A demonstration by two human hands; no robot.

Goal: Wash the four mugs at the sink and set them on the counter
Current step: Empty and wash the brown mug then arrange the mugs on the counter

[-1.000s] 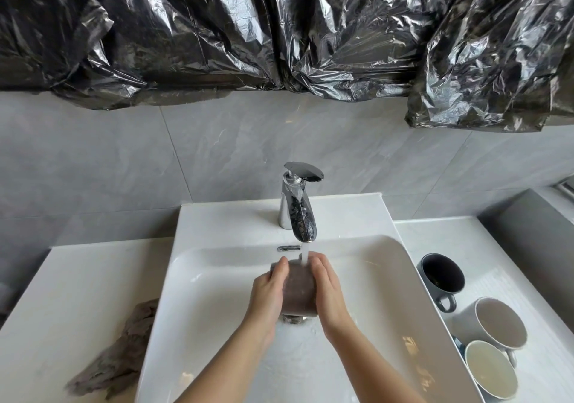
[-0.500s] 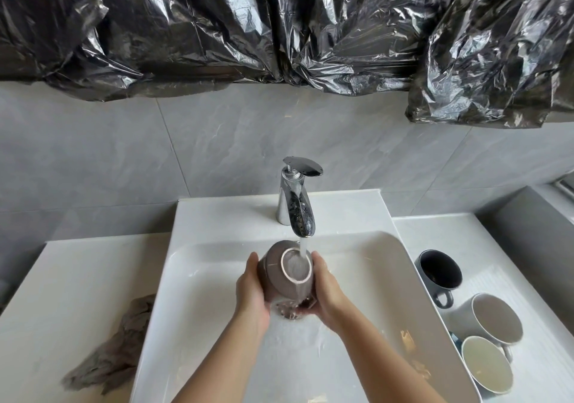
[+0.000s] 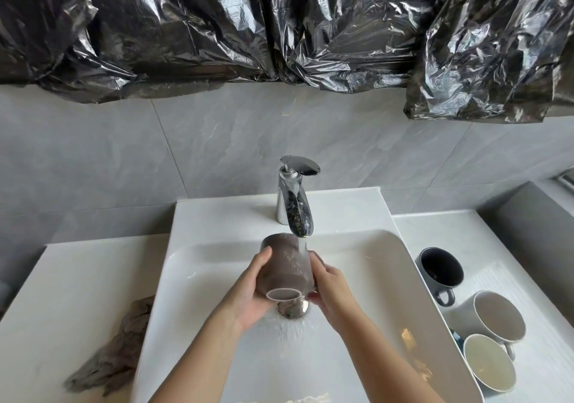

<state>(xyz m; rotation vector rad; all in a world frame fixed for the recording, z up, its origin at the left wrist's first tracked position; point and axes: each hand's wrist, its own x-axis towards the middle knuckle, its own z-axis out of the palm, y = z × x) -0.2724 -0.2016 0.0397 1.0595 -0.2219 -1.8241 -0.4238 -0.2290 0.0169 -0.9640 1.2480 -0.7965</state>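
Both hands are curled round the brown mug (image 3: 284, 273), the left hand (image 3: 248, 292) on its left side and the right hand (image 3: 334, 290) on its right. The mug lies on its side over the sink (image 3: 375, 278), with its empty mouth pointing back at the person and its bottom toward the tap (image 3: 295, 203). Water (image 3: 303, 247) hits its outer wall. On the counter (image 3: 497, 234) to the right, nearer the right hand, stand a near pale mug (image 3: 489, 363), a second pale mug (image 3: 498, 315) and a dark mug (image 3: 442, 267); I see nothing in them

My left grip (image 3: 250, 294) and right grip (image 3: 334, 290) clasp the brown mug (image 3: 284, 267) on its side under the running tap (image 3: 295, 203); three mugs (image 3: 497, 315) sit on the counter (image 3: 534, 278) at right.
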